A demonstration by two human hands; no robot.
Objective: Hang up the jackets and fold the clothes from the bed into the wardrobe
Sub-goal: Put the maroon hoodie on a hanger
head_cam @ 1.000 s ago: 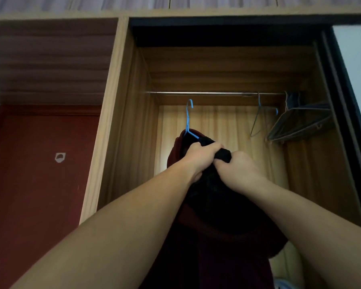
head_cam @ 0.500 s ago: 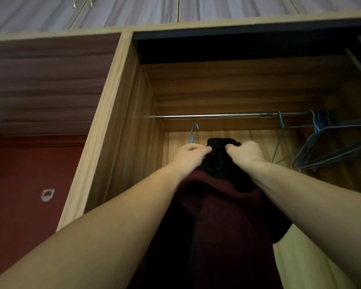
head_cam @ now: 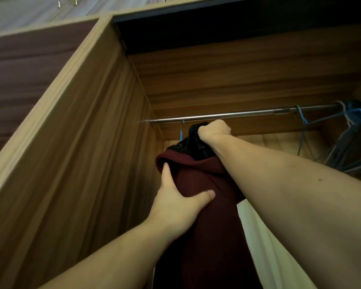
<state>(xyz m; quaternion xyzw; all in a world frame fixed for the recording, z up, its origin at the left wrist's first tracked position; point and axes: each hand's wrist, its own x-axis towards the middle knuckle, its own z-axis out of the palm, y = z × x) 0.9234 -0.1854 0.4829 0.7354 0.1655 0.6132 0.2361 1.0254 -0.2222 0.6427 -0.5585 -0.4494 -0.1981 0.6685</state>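
A dark maroon jacket with a black knitted collar hangs on a blue hanger whose hook reaches the metal rail inside the wardrobe. My right hand grips the black collar just under the rail. Lower down, my left hand holds the maroon fabric at the jacket's left side, thumb pressed across the front. The hanger's body is hidden inside the jacket.
The wardrobe's wooden side wall stands close on the left. Several empty hangers crowd the rail's right end. A pale cloth shows behind the jacket. A dark brown panel lies to the far left.
The jacket went up until the blue hook reached the rail. My left hand left the collar and dropped to the jacket's side; my right hand stayed on the collar. The view tilted upward.
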